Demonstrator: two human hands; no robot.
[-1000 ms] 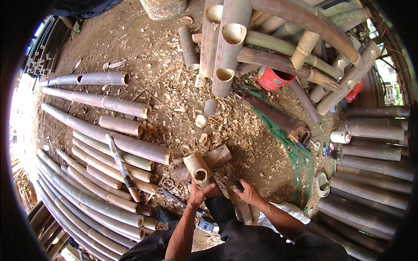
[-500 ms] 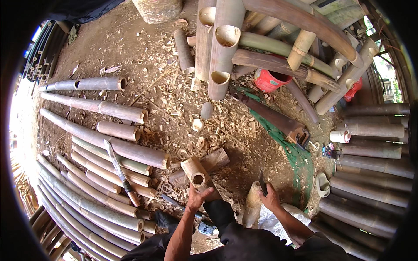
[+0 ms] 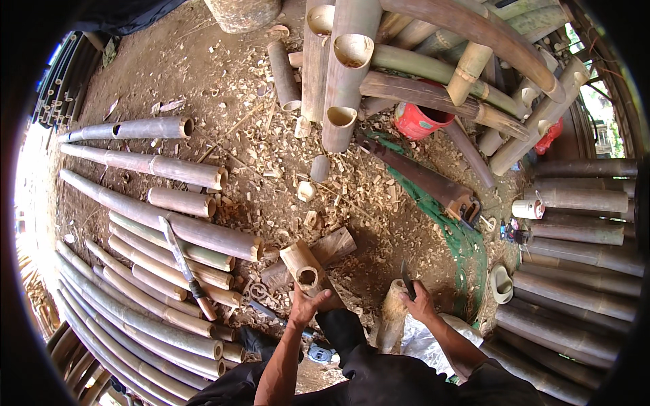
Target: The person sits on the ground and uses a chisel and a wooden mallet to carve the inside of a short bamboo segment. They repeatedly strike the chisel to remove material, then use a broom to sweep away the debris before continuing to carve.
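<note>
Slanting away and to the left, the bamboo piece (image 3: 298,259) lies in front of the person's leg, its long axis running from far left to near right, its cut hole upward, crossing over a short log (image 3: 336,245). The left hand (image 3: 307,308) is wrapped around it by the hole, fingers partly hidden. The right hand's (image 3: 421,303) fingers curl closed round a knife (image 3: 405,271) beside a bamboo stump (image 3: 391,312).

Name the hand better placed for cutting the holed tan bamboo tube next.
Probably the right hand: it holds the short dark-bladed knife, while the left hand grips the holed tan bamboo tube.
</note>
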